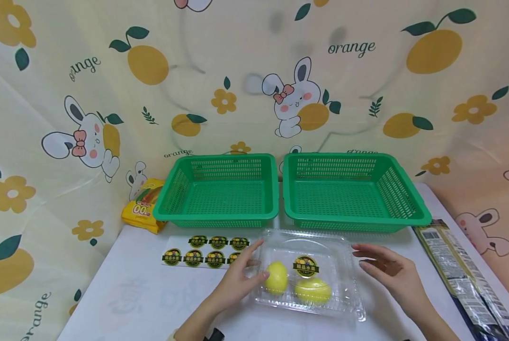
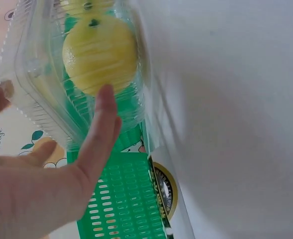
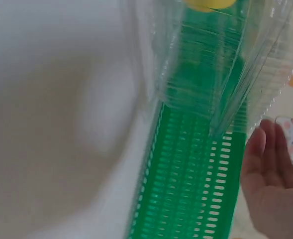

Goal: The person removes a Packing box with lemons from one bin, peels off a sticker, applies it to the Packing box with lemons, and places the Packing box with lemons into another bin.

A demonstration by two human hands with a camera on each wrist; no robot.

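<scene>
Clamshell box (image 1: 307, 279) w/ two lemons (image 1: 276, 277): left hand (image 1: 237, 279) touches its left side, fingers straight; right hand (image 1: 390, 272) near, fingers relaxed, apart. Best press both edges evenly.

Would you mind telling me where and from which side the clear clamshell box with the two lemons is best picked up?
Probably by its two short side walls, one hand from each side. The clear clamshell box lies flat and closed, wide and thin-walled, with two lemons inside. The left hand already touches its left side; the right hand waits just off its right edge.
</scene>
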